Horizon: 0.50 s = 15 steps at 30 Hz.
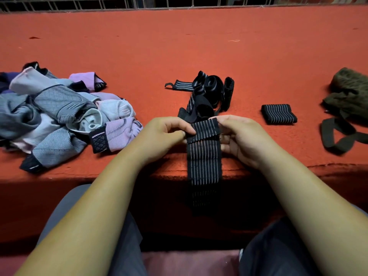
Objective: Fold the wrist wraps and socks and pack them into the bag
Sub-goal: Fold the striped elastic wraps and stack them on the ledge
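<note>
Both your left hand (169, 132) and right hand (237, 134) pinch the striped wrist wrap (205, 156). Keep edges aligned, roll tightly upward.

- I see the sock pile (59, 114) lying on the table (179, 46) at the far left.
- The heap of loose wraps (209, 92) lies mid-table, just behind my two grips.
- Between my left grip (165, 134) and right grip (239, 136) I pinch the held wrist wrap (205, 156) above the table's front edge. Its tail hangs down before that edge.
- The folded wrap (278, 114) lies right of my right grip, apart from it.
- The bag (350, 96) sits at the far right, with its strap (336, 136) nearer to me.
- A railing (179, 3) runs behind the table.
</note>
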Available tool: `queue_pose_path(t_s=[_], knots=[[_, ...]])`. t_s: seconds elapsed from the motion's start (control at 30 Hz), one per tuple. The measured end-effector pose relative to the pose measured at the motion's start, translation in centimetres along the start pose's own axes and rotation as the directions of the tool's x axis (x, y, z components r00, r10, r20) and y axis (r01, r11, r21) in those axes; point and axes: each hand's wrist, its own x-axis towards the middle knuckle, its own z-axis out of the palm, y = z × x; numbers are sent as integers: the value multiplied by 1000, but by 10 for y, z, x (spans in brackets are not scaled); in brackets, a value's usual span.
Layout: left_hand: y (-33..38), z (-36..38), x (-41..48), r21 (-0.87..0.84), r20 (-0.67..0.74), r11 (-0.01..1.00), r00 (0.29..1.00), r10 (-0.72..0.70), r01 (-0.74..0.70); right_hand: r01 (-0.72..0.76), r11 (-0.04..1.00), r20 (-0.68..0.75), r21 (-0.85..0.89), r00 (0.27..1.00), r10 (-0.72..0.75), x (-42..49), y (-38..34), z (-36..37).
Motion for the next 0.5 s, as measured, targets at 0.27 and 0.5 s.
queue_pose_path(t_s=[0.27, 0.5], knots=[[-5, 11, 4, -190, -117, 982, 993, -5, -17, -8, 973, 106, -233, 994, 34, -8, 6, -4], [-3, 24, 5, -425, -21, 897, 990, -143, 120, 70, 974, 17, -218, 998, -67, -5, 6, -5]])
